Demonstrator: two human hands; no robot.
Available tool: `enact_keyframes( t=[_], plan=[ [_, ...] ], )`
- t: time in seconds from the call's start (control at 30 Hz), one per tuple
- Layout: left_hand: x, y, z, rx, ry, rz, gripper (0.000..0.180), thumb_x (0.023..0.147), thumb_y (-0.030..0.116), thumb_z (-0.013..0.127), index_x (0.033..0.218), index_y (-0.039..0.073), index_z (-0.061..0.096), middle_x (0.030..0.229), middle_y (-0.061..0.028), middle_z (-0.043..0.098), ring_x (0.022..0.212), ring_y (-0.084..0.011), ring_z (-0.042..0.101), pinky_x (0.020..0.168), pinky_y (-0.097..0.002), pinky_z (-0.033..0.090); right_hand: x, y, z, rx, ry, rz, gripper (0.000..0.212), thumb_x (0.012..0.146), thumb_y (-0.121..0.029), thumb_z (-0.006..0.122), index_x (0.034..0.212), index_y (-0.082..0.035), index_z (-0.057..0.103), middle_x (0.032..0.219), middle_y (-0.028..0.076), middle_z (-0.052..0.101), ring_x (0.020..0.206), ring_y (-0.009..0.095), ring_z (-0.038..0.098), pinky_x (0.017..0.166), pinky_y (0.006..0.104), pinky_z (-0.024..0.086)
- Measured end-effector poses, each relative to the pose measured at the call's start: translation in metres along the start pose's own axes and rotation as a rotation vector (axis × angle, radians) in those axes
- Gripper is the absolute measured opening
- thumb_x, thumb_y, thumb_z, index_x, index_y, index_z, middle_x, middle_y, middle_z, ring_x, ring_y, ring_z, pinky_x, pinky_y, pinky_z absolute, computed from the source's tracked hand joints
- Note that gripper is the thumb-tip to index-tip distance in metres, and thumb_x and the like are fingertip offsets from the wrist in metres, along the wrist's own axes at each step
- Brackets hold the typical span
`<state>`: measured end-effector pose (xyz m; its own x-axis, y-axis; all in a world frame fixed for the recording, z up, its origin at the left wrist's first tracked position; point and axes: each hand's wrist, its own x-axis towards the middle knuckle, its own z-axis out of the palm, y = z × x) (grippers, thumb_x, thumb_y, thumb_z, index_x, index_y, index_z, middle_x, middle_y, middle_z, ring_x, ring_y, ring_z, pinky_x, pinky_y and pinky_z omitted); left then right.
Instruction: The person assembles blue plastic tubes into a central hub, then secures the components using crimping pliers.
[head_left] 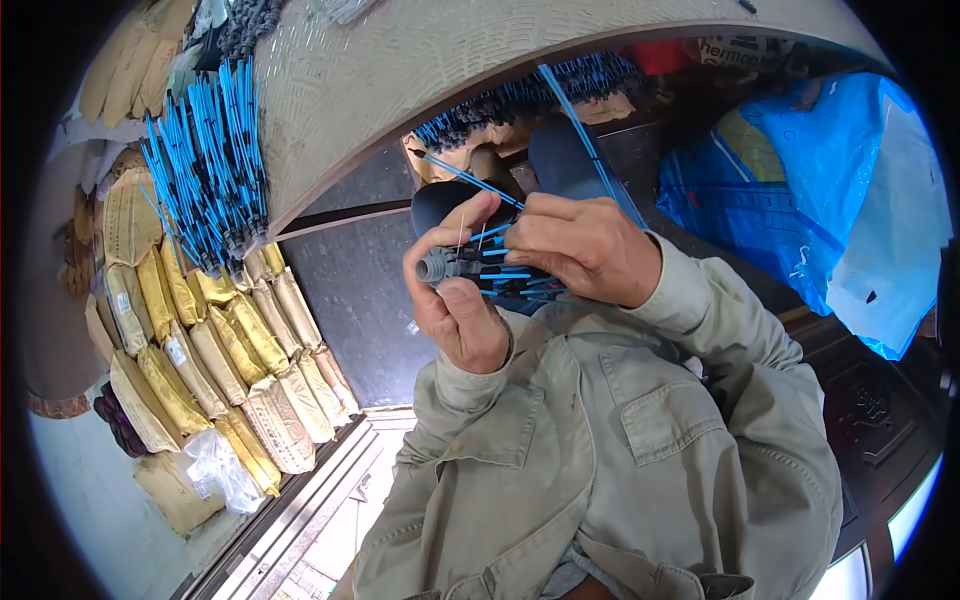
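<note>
In front of my chest, my left hand [465, 325] is closed around a grey threaded plastic fitting [430, 267]. Several thin blue tubes [500, 276] with black sleeves fan out from its far side toward the right. My right hand [590, 247] is closed in a pinch over these tubes, close to the fitting. A longer blue tube [455, 171] with a black tip slants past the left fingertips and under the right hand. Fine pale wires stand up near the left thumb and forefinger. The right fingertips partly hide what they grip.
A curved tabletop [330, 105] lies ahead, a bundle of blue tube assemblies [205, 165] at its left edge. More blue-tube pieces [560, 90] lie beyond my knees. Stacked paper sacks [210, 360] fill the left; a blue plastic bag [800, 170] sits at the right.
</note>
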<state>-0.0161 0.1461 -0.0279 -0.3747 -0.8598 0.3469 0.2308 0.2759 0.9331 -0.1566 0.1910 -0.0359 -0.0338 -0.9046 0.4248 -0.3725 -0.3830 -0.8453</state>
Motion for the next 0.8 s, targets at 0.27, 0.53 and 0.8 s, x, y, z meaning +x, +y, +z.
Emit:
enact_keyframes(
  t=[0.27, 0.53, 0.8],
  plan=[
    [-0.004, 0.001, 0.006, -0.007, 0.002, 0.033, 0.029, 0.093, 0.023, 0.043, 0.104, -0.004, 0.037, 0.108, -0.0275, 0.054, 0.103, -0.0297, 0.054, 0.096, -0.0423, 0.038, 0.008, 0.007, -0.013, 0.033, -0.142, -0.162, 0.013, 0.076, -0.004, 0.064, 0.087, -0.003, 0.057, 0.072, 0.011, 0.049, 0.060, 0.031, 0.054, 0.049, 0.0360, 0.042],
    [-0.002, 0.009, 0.016, 0.069, 0.000, 0.017, 0.018, 0.084, -0.001, 0.050, 0.098, 0.001, 0.039, 0.098, -0.0189, 0.060, 0.099, -0.0279, 0.058, 0.101, -0.0483, 0.033, -0.002, -0.001, -0.025, 0.132, -0.172, 0.011, 0.011, 0.074, -0.005, 0.066, 0.078, -0.002, 0.057, 0.070, 0.009, 0.050, 0.065, 0.024, 0.053, 0.055, 0.0336, 0.041],
    [-0.008, 0.014, 0.017, 0.121, -0.079, 0.031, 0.024, 0.081, -0.005, 0.053, 0.098, 0.002, 0.038, 0.095, -0.0156, 0.060, 0.098, -0.0268, 0.059, 0.100, -0.0476, 0.035, -0.012, 0.006, -0.034, 0.346, -0.254, 0.272, 0.012, 0.077, -0.008, 0.067, 0.072, -0.002, 0.058, 0.072, 0.006, 0.056, 0.070, 0.014, 0.052, 0.059, 0.0292, 0.040]
  ],
)
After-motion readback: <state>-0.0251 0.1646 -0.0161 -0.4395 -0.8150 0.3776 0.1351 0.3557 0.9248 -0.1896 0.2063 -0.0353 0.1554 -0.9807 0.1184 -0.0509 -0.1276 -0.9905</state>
